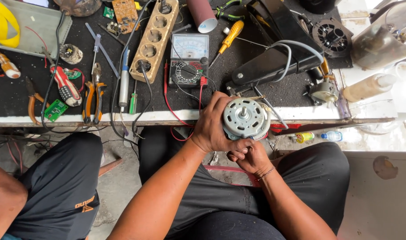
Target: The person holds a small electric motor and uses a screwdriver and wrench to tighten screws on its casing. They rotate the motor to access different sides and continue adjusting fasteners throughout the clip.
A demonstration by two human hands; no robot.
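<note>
Got one round silver electric motor (244, 118), shaft up, vented face, gripped in my left hand (213, 126); right hand (252, 158) pinches underneath. One analog multimeter (189, 59) sits behind.

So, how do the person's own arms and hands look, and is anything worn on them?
Both forearms are bare, with no sleeves in view. The left hand wears no glove, ring or watch that can be seen. The right hand is also ungloved, and a thin pale chain bracelet circles its wrist. No markings are visible on either arm.
</note>
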